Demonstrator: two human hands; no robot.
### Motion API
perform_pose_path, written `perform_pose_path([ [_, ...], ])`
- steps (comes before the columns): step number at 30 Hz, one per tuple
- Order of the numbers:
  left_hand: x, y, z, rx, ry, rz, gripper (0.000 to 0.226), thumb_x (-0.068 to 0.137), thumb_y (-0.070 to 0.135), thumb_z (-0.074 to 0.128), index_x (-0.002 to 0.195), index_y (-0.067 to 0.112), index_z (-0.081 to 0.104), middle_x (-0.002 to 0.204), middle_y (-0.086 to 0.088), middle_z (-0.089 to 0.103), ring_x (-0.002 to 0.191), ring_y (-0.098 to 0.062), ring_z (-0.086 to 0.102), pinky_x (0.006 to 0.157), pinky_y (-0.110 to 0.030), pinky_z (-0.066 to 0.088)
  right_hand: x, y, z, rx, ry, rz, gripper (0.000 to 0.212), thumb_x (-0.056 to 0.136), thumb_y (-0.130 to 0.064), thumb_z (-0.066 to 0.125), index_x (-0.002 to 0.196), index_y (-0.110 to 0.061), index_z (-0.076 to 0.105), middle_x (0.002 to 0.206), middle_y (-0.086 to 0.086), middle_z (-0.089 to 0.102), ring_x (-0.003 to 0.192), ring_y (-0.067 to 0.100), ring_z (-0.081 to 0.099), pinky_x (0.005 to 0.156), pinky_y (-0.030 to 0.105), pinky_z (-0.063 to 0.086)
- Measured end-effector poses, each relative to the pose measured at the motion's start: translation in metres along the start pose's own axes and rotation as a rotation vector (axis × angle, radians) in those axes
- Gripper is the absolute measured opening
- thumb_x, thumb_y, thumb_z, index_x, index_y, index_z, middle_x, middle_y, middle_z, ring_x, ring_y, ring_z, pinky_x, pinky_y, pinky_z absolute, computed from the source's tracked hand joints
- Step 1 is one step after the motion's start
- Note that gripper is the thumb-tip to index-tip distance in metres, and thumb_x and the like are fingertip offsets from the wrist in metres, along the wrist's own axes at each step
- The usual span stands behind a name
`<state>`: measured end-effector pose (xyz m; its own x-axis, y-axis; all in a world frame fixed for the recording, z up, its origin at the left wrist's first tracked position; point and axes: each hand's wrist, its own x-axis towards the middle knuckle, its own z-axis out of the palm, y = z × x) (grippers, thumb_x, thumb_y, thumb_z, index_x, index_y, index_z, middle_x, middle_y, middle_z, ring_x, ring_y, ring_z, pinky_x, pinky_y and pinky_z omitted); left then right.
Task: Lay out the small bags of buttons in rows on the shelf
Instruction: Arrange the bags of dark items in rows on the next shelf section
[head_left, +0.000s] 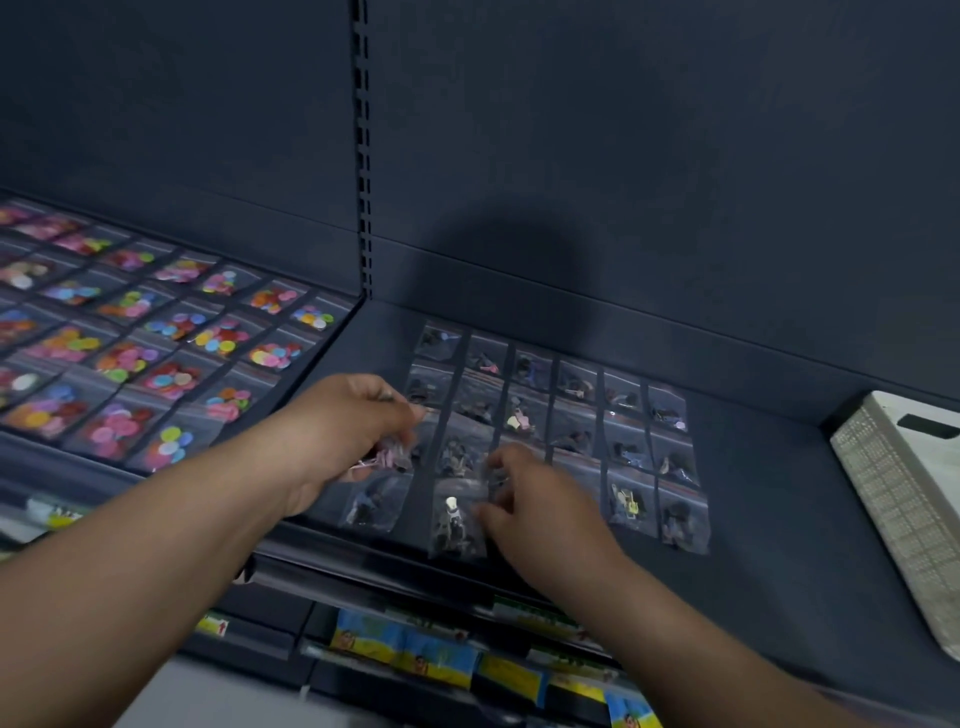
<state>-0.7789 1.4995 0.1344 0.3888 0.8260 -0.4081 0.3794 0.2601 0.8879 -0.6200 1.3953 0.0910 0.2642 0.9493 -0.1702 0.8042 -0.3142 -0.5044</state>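
two bare forearms (156, 545) reach up to the dark shelf (769, 467), where rows of bright-button bags (171, 353) lie flat left of the slotted upright (363, 208). just below and right of the upright, the left hand (353, 431) is curled around a small bunch of bags (387, 457). further right, the right hand (530, 499) pinches one dark-button bag (457, 525) at the front edge of the laid-out grid (571, 415), and a white perforated basket (904, 493) sits far right of the upright.

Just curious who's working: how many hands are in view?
2. The left hand grips a bunch of bags over the shelf; the right hand pinches one bag at the front row.
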Motion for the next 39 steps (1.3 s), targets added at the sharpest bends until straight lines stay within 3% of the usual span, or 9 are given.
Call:
perform_pose_path([
  [1,0.000,-0.001,-0.001,-0.009,-0.002,-0.007,0.011,0.088,0.021,0.064,0.081,0.013,0.062,0.068,-0.004,0.064,0.048,-0.009,0.049,0.056,-0.022,0.040,-0.002,0.002,0.000,-0.174,0.092,-0.111,0.020,0.091,-0.024,0.056,0.110,-0.023,0.050,0.096,-0.001,0.063,0.084,0.017,0.060,0.065,0.031,0.049],
  [3,0.000,-0.002,-0.002,-0.042,-0.003,-0.021,0.013,0.087,0.023,0.065,0.079,0.014,0.061,0.066,-0.001,0.064,0.051,-0.009,0.050,0.055,-0.022,0.041,-0.005,0.005,0.003,-0.246,0.181,-0.316,0.019,0.090,-0.016,0.053,0.108,-0.018,0.058,0.102,0.002,0.061,0.091,0.022,0.058,0.072,0.034,0.050],
  [7,-0.002,-0.003,-0.005,-0.147,-0.015,-0.067,0.016,0.088,0.025,0.065,0.077,0.016,0.057,0.072,-0.003,0.066,0.055,-0.009,0.051,0.050,-0.022,0.039,-0.002,0.021,0.015,-0.245,0.079,-0.614,0.026,0.081,-0.002,0.060,0.101,-0.014,0.072,0.106,0.002,0.067,0.097,0.024,0.059,0.082,0.030,0.051],
  [15,-0.005,-0.005,-0.006,-0.215,-0.043,-0.097,0.015,0.086,0.025,0.066,0.077,0.018,0.057,0.077,-0.003,0.068,0.044,-0.005,0.054,0.045,-0.019,0.041,0.001,0.021,0.023,-0.196,0.070,-0.620,0.026,0.082,-0.012,0.064,0.106,-0.016,0.071,0.107,0.001,0.068,0.094,0.024,0.061,0.079,0.030,0.051],
  [22,-0.006,-0.002,-0.004,-0.220,-0.053,-0.089,0.012,0.086,0.025,0.065,0.080,0.017,0.059,0.076,-0.003,0.068,0.053,-0.008,0.056,0.054,-0.022,0.044,-0.002,0.015,0.024,-0.177,0.057,-0.624,0.031,0.092,-0.013,0.050,0.118,-0.019,0.065,0.126,0.004,0.060,0.105,0.029,0.056,0.087,0.037,0.050],
  [28,-0.007,-0.001,-0.002,-0.220,-0.057,-0.080,0.014,0.086,0.024,0.065,0.077,0.017,0.058,0.078,-0.006,0.068,0.056,-0.010,0.056,0.052,-0.023,0.042,0.000,0.014,0.026,-0.164,0.023,-0.646,0.038,0.089,-0.007,0.047,0.118,-0.021,0.066,0.127,0.004,0.060,0.101,0.031,0.055,0.083,0.042,0.051],
  [33,-0.008,0.001,0.001,-0.241,-0.060,-0.085,0.013,0.086,0.023,0.066,0.079,0.016,0.059,0.081,-0.009,0.067,0.060,-0.014,0.056,0.053,-0.024,0.043,-0.001,0.015,0.024,-0.176,0.002,-0.627,0.037,0.092,-0.008,0.046,0.121,-0.021,0.064,0.133,0.006,0.056,0.114,0.029,0.051,0.094,0.038,0.046],
  [36,-0.007,0.002,0.003,-0.279,-0.092,-0.091,0.012,0.087,0.024,0.065,0.087,0.013,0.060,0.076,-0.008,0.067,0.058,-0.013,0.057,0.052,-0.024,0.045,-0.004,0.010,0.017,0.069,0.078,-0.423,0.027,0.096,-0.017,0.048,0.117,-0.023,0.065,0.126,-0.004,0.059,0.117,0.011,0.051,0.100,0.023,0.040],
  [39,-0.006,0.005,0.010,-0.307,-0.146,-0.089,0.013,0.089,0.024,0.062,0.092,0.011,0.058,0.070,-0.005,0.063,0.054,-0.012,0.057,0.050,-0.022,0.048,-0.007,-0.006,-0.001,0.684,0.028,-0.096,0.015,0.096,-0.027,0.052,0.101,-0.027,0.065,0.101,-0.011,0.065,0.094,0.003,0.061,0.089,0.028,0.050],
])
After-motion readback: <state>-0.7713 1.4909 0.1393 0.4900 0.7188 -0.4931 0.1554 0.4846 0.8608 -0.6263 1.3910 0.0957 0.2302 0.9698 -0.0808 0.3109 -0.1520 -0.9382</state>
